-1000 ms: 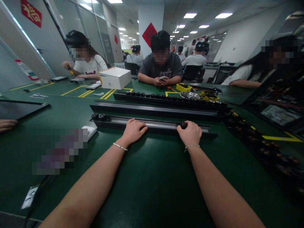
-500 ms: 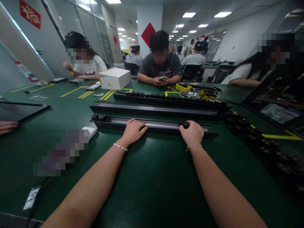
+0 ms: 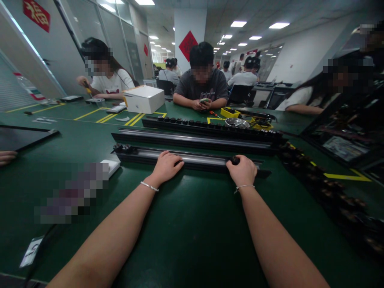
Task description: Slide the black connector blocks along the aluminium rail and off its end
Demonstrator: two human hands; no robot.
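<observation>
The nearest black metal rail (image 3: 204, 161) lies crosswise before me, its channel facing up. My left hand (image 3: 167, 166) is closed over the rail's middle, fingers over the far side and thumb along the near edge. Toward the right end, my right hand (image 3: 243, 170) pinches a small round black part (image 3: 234, 160) at the channel; its underside is hidden. Several similar black parts (image 3: 123, 148) sit in the rail's left end. Behind it lies a second rail (image 3: 192, 140) with a bare channel, then a third rail (image 3: 210, 125) lined with black parts.
Many black parts (image 3: 330, 186) lie in rows at right on the green table (image 3: 186, 232). A blurred-out device (image 3: 75, 192) with a cable is at left. A white box (image 3: 145, 99), yellow bins (image 3: 230, 112) and a metal dish (image 3: 237, 123) stand farther back. Co-workers sit around.
The view has shifted slightly. Both hands keep their places on the rail, and the black part stays in my right hand.
</observation>
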